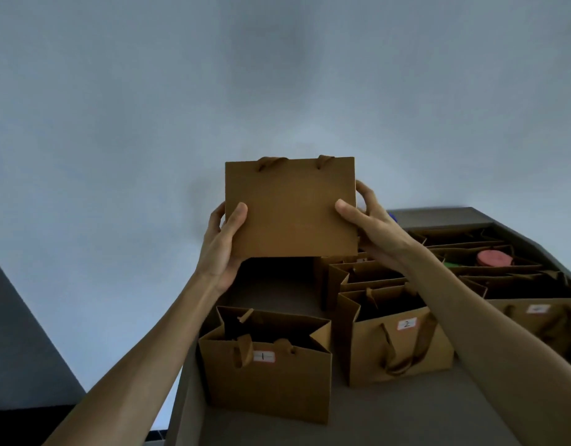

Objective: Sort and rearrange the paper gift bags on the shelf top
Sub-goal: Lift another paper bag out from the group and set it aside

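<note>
Head view. Both arms raised in front of a pale blue-grey wall. A flat brown paper gift bag is held up between the two hands, broad face toward the camera, upright, its cord handles just showing over the top edge. Left hand grips the bag's lower left edge, thumb on the near face, fingers wrapped behind. Right hand grips the right edge the same way, thumb on the front, fingers curled round the back. The held bag is in the air above the shelf top, clear of the bags standing below.

On the grey shelf top, near the front left: an open brown bag labelled 1, standing upright, handles drooping over its front. Just beside it to the right: an open bag labelled 2, also upright, long handle hanging down the front. Behind bag 2, more open brown bags packed close in a row. Far right, partly behind the right forearm, another labelled bag; its number too blurred to read. Further back right, more bags, one holding a round pink object with something green next to it

Dark floor or wall strip at lower left
</note>
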`<state>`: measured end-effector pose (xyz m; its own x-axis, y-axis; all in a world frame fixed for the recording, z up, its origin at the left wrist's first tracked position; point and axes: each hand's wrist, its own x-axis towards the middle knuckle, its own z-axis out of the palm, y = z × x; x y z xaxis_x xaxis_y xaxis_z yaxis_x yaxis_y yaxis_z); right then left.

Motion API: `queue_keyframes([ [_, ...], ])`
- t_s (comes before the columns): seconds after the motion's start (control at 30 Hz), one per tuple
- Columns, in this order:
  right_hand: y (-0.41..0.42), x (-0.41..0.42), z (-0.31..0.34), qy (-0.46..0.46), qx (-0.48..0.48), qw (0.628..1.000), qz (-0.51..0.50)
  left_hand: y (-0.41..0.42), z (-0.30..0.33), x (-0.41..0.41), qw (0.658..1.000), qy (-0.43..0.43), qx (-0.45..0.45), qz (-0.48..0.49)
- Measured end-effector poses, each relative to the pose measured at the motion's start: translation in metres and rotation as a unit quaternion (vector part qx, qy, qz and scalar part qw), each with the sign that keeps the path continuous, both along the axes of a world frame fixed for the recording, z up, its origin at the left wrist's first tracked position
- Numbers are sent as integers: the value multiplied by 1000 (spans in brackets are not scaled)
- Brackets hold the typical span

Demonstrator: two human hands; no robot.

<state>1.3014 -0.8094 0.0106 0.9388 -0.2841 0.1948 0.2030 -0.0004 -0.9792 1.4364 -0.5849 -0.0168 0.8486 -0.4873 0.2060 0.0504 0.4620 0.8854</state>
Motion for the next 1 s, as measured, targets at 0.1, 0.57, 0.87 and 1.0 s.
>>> queue_keyframes([
  [0.1,2,-14,0,10,1,1000,0,-5,0,-14,1000,10,0,-6],
  [0.57,-40,-81,5,15,24,999,-23,-33,-6,-105,991,80,-26,-100],
  [0.87,-28,-108,62,-118,7,992,46,-40,-13,-140,971,130,-66,-188],
  [1.0,-16,-116,80,-135,24,990,36,-45,-6,-151,968,149,-71,-189],
])
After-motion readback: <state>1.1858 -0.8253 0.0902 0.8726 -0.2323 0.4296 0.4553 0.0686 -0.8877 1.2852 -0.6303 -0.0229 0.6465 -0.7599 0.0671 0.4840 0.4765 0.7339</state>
